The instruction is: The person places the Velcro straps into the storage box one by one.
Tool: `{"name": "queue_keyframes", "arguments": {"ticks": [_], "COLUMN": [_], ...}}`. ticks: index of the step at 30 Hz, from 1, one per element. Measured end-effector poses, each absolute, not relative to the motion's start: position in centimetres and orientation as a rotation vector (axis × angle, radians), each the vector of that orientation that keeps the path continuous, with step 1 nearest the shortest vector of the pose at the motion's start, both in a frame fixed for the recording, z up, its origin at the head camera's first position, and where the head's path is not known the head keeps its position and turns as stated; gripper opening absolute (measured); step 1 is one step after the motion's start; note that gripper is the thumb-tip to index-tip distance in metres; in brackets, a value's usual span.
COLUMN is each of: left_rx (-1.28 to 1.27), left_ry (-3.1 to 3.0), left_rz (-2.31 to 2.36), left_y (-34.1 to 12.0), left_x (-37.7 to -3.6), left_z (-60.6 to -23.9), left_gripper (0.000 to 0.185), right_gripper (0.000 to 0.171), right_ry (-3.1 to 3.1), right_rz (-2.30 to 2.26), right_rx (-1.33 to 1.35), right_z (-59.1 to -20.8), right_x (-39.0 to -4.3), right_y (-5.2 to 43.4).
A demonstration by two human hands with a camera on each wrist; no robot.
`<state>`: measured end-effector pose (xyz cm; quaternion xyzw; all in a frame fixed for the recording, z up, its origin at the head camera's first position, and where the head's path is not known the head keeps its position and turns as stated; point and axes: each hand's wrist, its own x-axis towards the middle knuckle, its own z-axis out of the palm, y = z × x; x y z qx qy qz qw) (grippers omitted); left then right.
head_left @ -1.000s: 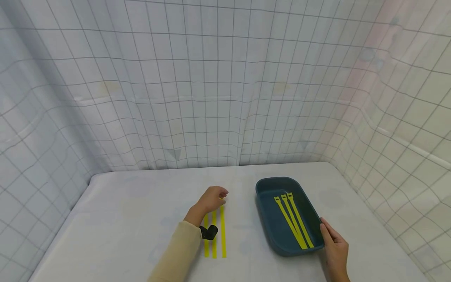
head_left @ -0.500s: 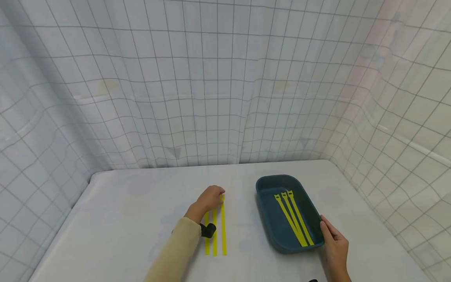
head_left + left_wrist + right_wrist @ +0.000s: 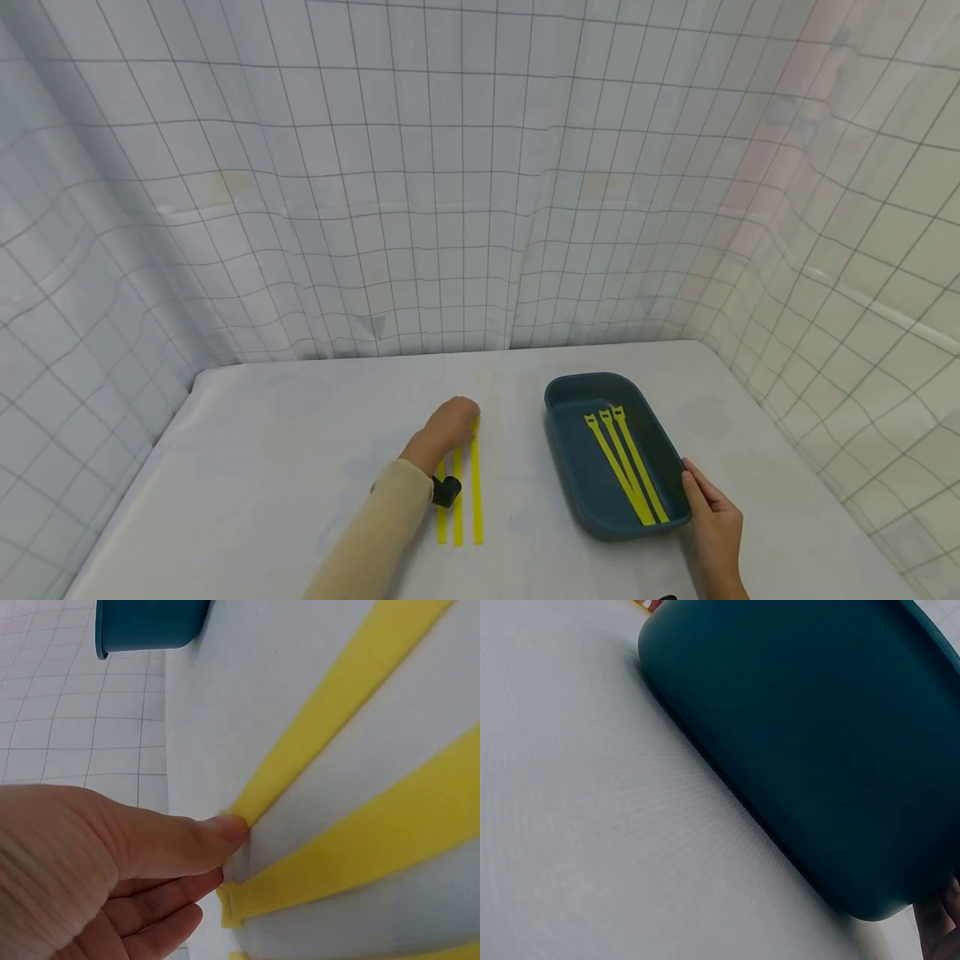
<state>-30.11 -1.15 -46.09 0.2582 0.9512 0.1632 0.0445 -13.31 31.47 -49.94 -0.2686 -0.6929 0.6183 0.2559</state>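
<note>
Left wrist: strap point(image 3: 337, 720) end under thumb point(image 3: 187, 836).

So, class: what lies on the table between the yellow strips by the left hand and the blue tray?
Nothing: in the head view, the stretch of white table between the yellow strips and the blue tray is bare.

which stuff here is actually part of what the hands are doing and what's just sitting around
In use:
- left hand, fingertips on the far end of a yellow strap
- three yellow straps on the table
- blue tray, right hand at its near corner
- three yellow straps in the tray

Just there:
- white table
- grid curtain
</note>
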Motion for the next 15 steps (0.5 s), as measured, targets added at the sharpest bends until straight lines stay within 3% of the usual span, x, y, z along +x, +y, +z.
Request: {"name": "queue_keyframes", "arguments": {"ticks": [15], "left_rx": [0.800], "left_ry": [2.939], "left_rz": [0.369], "left_y": [-0.63], "left_x": [-30.71], "left_z": [-46.26], "left_gripper": [0.014], "right_gripper": [0.053], "right_ry": [-1.878], "right_rz": [1.666], "right_rx": [-0.727], "right_z": [-49.88], "right_x": [-13.29], "right_y": [31.38]}}
